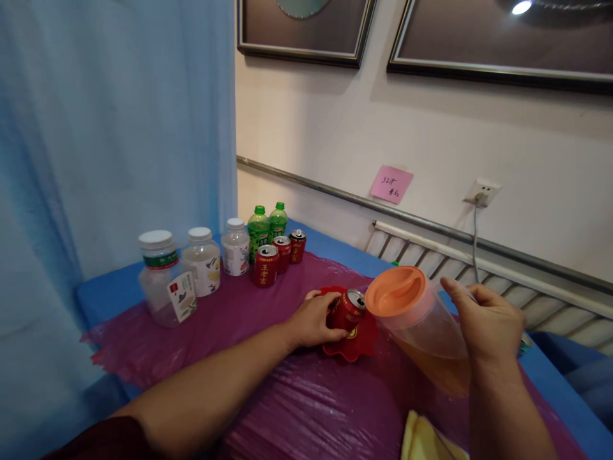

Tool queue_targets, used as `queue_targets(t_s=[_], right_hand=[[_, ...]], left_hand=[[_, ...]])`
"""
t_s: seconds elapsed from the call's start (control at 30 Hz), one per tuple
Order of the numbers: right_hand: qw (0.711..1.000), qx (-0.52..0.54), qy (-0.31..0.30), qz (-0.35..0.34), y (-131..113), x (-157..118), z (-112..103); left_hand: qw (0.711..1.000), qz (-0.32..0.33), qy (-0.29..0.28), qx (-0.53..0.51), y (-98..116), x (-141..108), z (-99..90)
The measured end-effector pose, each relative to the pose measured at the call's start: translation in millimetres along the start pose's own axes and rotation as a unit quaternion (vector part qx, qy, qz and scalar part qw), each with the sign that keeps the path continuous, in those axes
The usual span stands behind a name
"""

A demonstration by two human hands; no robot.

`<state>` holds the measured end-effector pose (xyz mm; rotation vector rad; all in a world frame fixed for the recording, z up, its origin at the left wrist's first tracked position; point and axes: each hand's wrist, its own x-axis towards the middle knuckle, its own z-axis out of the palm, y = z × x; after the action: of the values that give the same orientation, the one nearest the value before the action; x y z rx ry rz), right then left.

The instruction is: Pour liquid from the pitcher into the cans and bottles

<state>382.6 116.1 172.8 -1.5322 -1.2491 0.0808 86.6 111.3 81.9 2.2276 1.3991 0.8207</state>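
Maroon plastic sheeting [330, 409] was spread over the blue surface [105, 287] we had in front of us, kinda crinkly and shiny. Taking the red can [348, 311] we were holding as the middle of the clock, our left grip [316, 319] came in from 9 o'clock, thumb and fingers clamped around that can. It leaned a bit, and it sat over a red mat [359, 348] with a wavy edge; honestly we couldn't tell if its base was touching.

Over at 3 o'clock our right grip [493, 322] was closed on the handle side of a see-through pitcher [431, 345], though our own fingers hid the handle itself. We had the pitcher tipped toward the can, amber liquid inside, its orange lid [397, 291] right beside the can's rim. Couldn't make out whether they touched, or if anything was flowing.

Between 10 and 11 o'clock stood three more cans [266, 267], with two green bottles [259, 230] just behind. From there round to 9 we had three clear jars [204, 268] with white caps, all upright. A yellow cloth [426, 441] lay at 5 o'clock. On the wall we had a pink note [391, 184] at 1 and a plugged-in socket [483, 191] at 2, plus a blue curtain [119, 128] hanging at 10.
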Motion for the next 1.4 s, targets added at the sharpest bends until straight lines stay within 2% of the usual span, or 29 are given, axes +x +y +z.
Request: queue_targets(t_s=[0.4,0.6,1.17,1.4], right_hand=[[1.000,0.001,0.001,0.001,0.6,-0.8,-1.0],[1.000,0.010,0.000,0.022,0.9,-1.3,-0.5],[1.000,0.007,0.003,-0.004,-0.6,-2.8,-1.6],[1.000,0.009,0.000,0.006,1.7,-2.5,-1.3]], left_hand=[[1.000,0.003,0.001,-0.007,0.2,-0.5,-1.0],[1.000,0.001,0.000,-0.007,1.3,-0.6,-1.5],[1.000,0.005,0.007,-0.011,1.4,-1.1,-1.7],[1.000,-0.005,0.003,-0.006,1.5,-0.9,-1.4]])
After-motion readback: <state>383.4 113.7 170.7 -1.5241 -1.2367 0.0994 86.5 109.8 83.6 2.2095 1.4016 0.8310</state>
